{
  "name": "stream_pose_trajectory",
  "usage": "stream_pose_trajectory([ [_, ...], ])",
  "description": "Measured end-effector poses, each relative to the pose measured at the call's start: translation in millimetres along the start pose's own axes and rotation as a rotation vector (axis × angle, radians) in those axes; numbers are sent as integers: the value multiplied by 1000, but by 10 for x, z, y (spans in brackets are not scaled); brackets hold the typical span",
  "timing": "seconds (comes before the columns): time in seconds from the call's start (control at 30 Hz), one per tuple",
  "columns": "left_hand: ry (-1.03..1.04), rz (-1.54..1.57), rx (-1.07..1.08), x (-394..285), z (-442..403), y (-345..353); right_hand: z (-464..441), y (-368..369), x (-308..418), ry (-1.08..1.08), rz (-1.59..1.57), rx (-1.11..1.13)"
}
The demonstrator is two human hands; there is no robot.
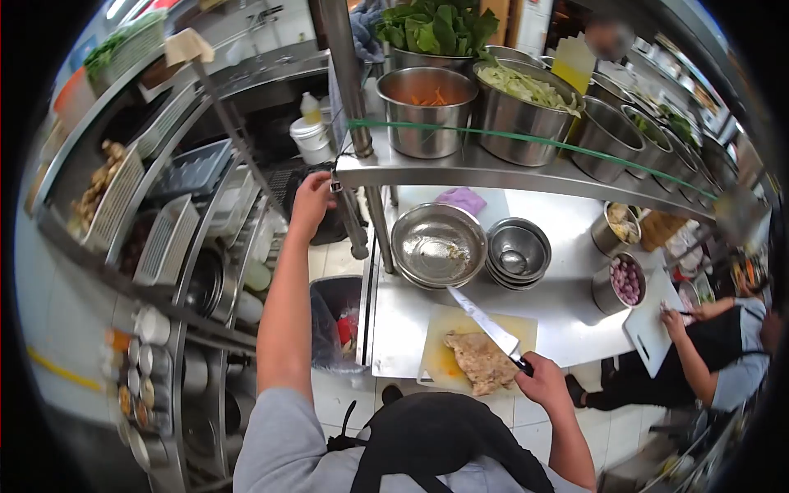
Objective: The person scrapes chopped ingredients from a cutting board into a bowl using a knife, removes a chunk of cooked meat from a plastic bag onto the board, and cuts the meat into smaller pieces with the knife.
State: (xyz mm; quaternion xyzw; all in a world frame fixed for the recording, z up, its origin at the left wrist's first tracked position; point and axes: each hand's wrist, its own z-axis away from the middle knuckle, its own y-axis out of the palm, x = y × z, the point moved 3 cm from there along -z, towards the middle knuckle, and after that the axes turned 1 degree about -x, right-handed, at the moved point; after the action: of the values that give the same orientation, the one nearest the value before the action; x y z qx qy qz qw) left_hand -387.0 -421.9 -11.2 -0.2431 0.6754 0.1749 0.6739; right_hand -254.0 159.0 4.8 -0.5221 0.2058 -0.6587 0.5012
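Note:
My right hand (546, 382) is closed around the black handle of a kitchen knife (486, 323), its blade pointing forward and left. The blade passes over a slab of cooked-looking meat (478, 361) on a yellowish cutting board (526, 329) at the table's near edge. My left arm stretches far forward. My left hand (311, 205) is at the corner of the metal shelf (362, 170), fingers curled by a small dark-and-silver item (335, 186) hanging there; what they grip is too small to make out.
A wide steel bowl (440, 246) and stacked smaller bowls (518, 251) stand behind the board. Steel pots of vegetables line the shelf above. A lined bin (329, 329) is left of the table. At right, a co-worker (699, 345) works at a white board (649, 333).

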Motion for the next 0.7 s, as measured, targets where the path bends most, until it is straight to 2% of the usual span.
stream_pose_trajectory([
  [0.07, 247, -291, 218, 300, -473, 88, 100, 44, 319, 79, -3, -13],
  [0.1, 164, -390, 315, 830, -778, 107, 145, 108, 379, 110, -3, -22],
  [0.13, 10, -292, 507, 734, -635, 244, 190, 154, 443, 136, -2, -29],
  [0.17, 299, -834, 749, 774, -660, 379, 276, 177, 501, 184, -38, -47],
  [0.2, 405, -769, 788, 885, -517, 258, 367, 210, 501, 229, -60, -80],
  [0.27, 155, -1043, 653, 970, -121, 53, 574, 262, 421, 317, -96, -137],
  [0.3, -63, -1231, 766, 887, 156, -46, 685, 303, 373, 338, -136, -206],
  [0.33, -405, -1405, 1107, 714, 563, -21, 830, 386, 287, 374, -177, -233],
  [0.37, -608, -1295, 1380, 676, 916, 40, 888, 454, 193, 395, -221, -264],
  [0.4, -581, -1062, 1504, 297, 1288, 200, 893, 508, 114, 413, -268, -294],
  [0.43, -434, -986, 1753, 30, 1496, 451, 884, 564, 64, 400, -317, -308],
  [0.5, 99, -856, 1563, -377, 1563, 1017, 779, 740, -93, 398, -428, -324],
  [0.53, 317, -575, 1353, -369, 1461, 1351, 747, 765, -131, 397, -480, -334],
  [0.57, 274, -612, 1192, -635, 1338, 1659, 697, 648, 73, 447, -602, -286],
  [0.6, 469, -440, 991, -408, 1044, 2039, 640, 627, 129, 436, -649, -297],
  [0.63, 390, -726, 869, -516, 728, 2371, 616, 607, 147, 426, -692, -307],
  [0.67, 470, -712, 640, -282, 382, 2646, 590, 577, 161, 412, -735, -321],
  [0.7, 509, -761, 592, 22, 47, 2833, 585, 561, 168, 420, -753, -330],
])
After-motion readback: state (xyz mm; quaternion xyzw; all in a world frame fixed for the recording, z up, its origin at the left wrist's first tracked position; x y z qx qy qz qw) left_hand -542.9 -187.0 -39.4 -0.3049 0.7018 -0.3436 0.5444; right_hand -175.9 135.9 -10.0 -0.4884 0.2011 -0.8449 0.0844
